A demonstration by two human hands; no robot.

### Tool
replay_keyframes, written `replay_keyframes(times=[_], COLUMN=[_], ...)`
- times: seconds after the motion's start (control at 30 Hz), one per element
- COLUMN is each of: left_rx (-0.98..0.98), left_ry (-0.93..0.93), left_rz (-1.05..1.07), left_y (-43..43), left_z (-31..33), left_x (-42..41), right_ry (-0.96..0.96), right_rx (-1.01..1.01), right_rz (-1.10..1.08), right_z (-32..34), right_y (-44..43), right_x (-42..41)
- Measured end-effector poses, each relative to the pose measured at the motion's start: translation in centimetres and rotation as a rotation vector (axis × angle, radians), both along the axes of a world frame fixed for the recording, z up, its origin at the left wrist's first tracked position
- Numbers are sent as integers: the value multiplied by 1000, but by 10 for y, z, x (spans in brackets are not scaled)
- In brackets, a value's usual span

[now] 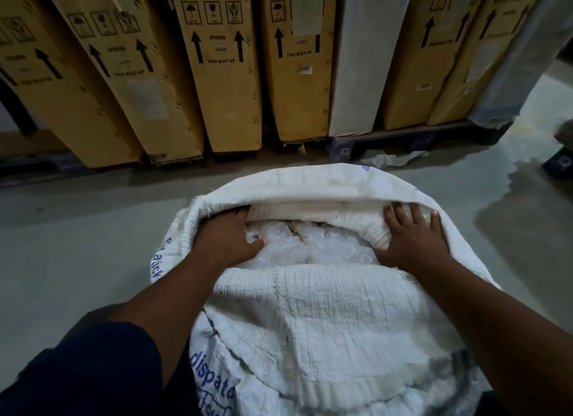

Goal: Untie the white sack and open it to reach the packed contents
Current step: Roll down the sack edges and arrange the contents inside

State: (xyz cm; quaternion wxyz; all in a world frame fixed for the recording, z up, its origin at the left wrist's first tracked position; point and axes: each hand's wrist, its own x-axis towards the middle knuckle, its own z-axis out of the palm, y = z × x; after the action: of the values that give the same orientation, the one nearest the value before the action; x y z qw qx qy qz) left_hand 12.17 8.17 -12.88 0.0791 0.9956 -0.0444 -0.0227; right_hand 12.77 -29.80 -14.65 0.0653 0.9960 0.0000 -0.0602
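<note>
A large white woven sack (325,322) with blue print stands on the floor in front of me, its mouth spread wide. Inside the opening lie contents wrapped in clear bubble wrap (310,245). My left hand (226,238) reaches into the left side of the mouth, with its fingers tucked under the folded far rim and its thumb on the bubble wrap. My right hand (412,238) presses on the right side of the rim, fingers spread over the rolled fabric. No tie or string is visible on the sack.
A row of tall cardboard boxes (223,68) marked with upward arrows stands on dark pallets (403,139) just beyond the sack. A scrap of clear plastic (390,158) lies on the grey floor, and a wet patch (527,198) spreads at the right.
</note>
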Motion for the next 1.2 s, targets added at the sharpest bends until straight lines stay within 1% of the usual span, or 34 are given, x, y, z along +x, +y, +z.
replay_keyframes(times=[0.1,0.17,0.27,0.37,0.4,0.47,0.53,0.6,0.7,0.87,0.93,1.0,1.1,1.13,1.17,1.2], left_rx=[34,27,33,-1,-18,12,130,232,304,400,435,476,479,465,465,508], left_ry=[93,110,89,123,137,180,218,281,388,547,579,579,548,506,418,360], left_rz=[-10,-31,-68,-132,-162,-236,-303,-327,-346,-388,-404,-425,-436,-449,-460,-462], left_y=[4,5,-3,-21,-27,-34,-37,-39,-39,-44,-43,-41,-32,-26,-21,-10], left_z=[-12,-16,-10,2,6,11,12,15,23,47,52,53,61,61,62,56], left_x=[2,4,4,-7,-13,-29,-48,-69,-100,-148,-168,-186,-205,-210,-215,-218], right_ry=[128,193,159,92,103,211,364,505,637,715,692,706,662,671,649,658], right_rx=[98,138,224,428,485,514,486,455,399,241,179,133,69,55,56,41], right_rz=[-9,4,69,191,235,325,395,436,462,471,460,430,446,440,438,414], right_z=[-2,10,43,75,81,89,92,93,93,113,124,138,154,158,161,166], right_y=[3,10,24,42,47,54,54,50,41,30,27,31,41,43,44,46], right_x=[-3,-3,-10,-37,-49,-72,-90,-107,-132,-172,-185,-198,-214,-218,-220,-224])
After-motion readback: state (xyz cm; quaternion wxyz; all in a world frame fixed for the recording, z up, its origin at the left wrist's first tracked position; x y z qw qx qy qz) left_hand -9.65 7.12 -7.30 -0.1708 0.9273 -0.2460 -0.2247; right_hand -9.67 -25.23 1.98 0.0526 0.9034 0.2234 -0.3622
